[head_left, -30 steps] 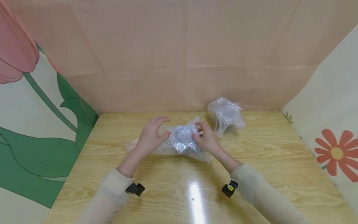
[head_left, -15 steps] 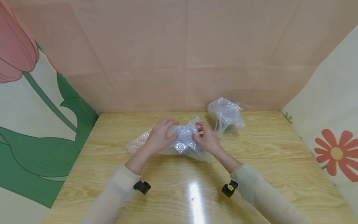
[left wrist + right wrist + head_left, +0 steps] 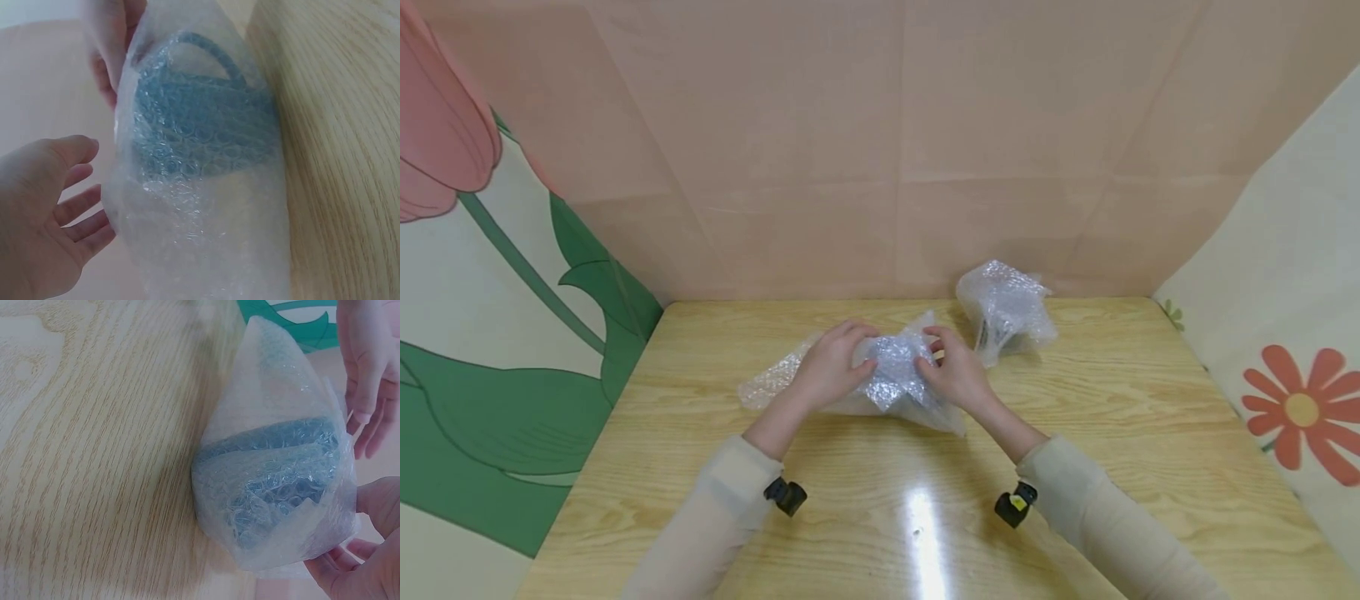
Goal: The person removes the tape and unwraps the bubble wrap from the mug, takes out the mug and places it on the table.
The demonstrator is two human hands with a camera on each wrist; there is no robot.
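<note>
A blue mug with a curved handle (image 3: 215, 56) shows through the clear bubble wrap (image 3: 206, 219) around it, lying on the wooden table. In the head view the wrapped bundle (image 3: 895, 371) sits between both hands, with a loose tail of wrap stretching left. My right hand (image 3: 957, 371) holds the bundle's right end, its thumb on the near side and fingers farther back. On the left side, my left hand (image 3: 831, 367) is spread with bent, relaxed fingers. Its fingertips (image 3: 103, 222) come close to the wrap; contact is unclear.
A second bubble-wrapped bundle (image 3: 1006, 308) stands at the back right, its contents unclear. Behind the wooden table (image 3: 1112, 467) hangs a pinkish cloth (image 3: 790, 150). Flower-printed panels flank both sides. Each wrist wears a small black camera.
My left hand has moved right along the wrap, closer to the mug, uncovering more of the left tail. The right hand and both bundles have stayed in place.
</note>
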